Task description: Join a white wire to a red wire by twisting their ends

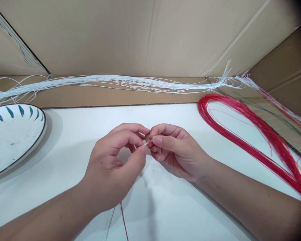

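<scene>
Both hands meet over the middle of the white table. My left hand is closed, thumb and forefinger pinching a thin red and white cord. On the same bit of cord, my right hand is closed too, with its thumb pressed against the fingers. Only a short red and white piece shows between the fingertips; how the strands join there is too small to tell. Below my left wrist, a red strand and a thin pale strand run down toward the bottom edge.
A white plate with blue-green leaf marks sits at the left. Along the back lies a long bundle of white cords. A looped bundle of red cords rests at the right. Cardboard walls enclose the back and right.
</scene>
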Demonstrator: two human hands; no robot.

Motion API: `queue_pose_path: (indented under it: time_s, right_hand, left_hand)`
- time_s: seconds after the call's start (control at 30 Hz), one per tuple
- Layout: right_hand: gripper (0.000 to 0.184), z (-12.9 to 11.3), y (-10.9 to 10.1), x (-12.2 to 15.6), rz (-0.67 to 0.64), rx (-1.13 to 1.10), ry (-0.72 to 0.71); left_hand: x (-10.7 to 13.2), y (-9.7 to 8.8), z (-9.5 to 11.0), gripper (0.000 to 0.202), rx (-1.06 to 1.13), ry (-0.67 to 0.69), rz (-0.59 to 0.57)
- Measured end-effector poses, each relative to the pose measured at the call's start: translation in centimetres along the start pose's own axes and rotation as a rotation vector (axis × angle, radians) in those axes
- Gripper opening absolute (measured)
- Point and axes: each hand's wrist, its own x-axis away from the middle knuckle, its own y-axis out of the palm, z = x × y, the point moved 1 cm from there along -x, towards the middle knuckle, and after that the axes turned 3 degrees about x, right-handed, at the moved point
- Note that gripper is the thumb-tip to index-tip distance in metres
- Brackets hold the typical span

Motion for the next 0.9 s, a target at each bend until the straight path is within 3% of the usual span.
queue_pose_path:
  time_s: [0.43, 0.7, 0.9]
  right_hand:
    - [0.003, 0.03, 0.16, 0.03, 0.028, 0.129, -0.050]
    - [0.013, 0.15, -0.05, 0.12, 0.115, 0.337, -0.034]
    - [0.003, 0.29, -0.24, 0.13, 0.113, 0.340, -0.102]
  left_hand:
    - [-0.23, -0.17, 0.08, 0.022, -0.043, -0.030, 0.029]
    - [-0.56, -0.14, -0.01, 0.022, -0.042, -0.044, -0.018]
    - [-0.53, -0.20, -0.16, 0.021, -0.101, -0.053, -0.007]
